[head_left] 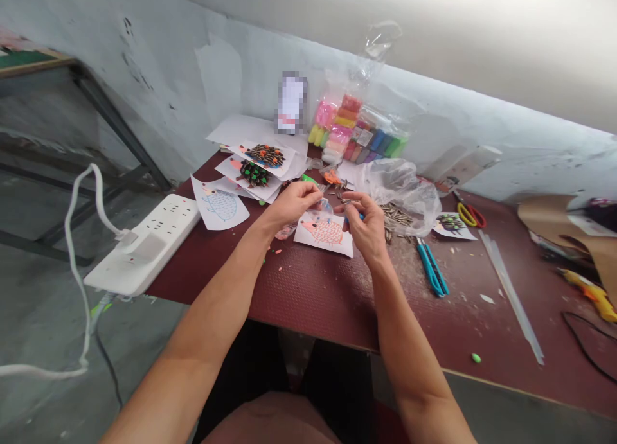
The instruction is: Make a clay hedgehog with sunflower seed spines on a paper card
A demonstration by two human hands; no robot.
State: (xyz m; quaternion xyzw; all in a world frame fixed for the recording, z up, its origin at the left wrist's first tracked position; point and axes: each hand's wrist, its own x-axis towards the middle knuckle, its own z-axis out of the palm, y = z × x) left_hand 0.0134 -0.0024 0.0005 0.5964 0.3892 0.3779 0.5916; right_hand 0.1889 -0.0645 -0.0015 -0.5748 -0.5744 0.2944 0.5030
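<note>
I note the right hand (367, 222) pinching blue clay (361, 217). The left hand (299, 198) is at clear plastic (326, 208) — I cannot tell its grip. The hedgehog card (321, 234) lies on the table (308, 290), between them.

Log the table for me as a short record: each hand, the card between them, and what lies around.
Left hand: fingertips drawn together near clear plastic; grip unclear
Right hand: small blue piece at its fingers; grip unclear
Card: orange hedgehog drawing, lying on the table
Left side: blue hedgehog drawing, white power strip
Back: bagged multicoloured packets
Right side: seeds, teal-handled tool, red-and-yellow scissors
</note>
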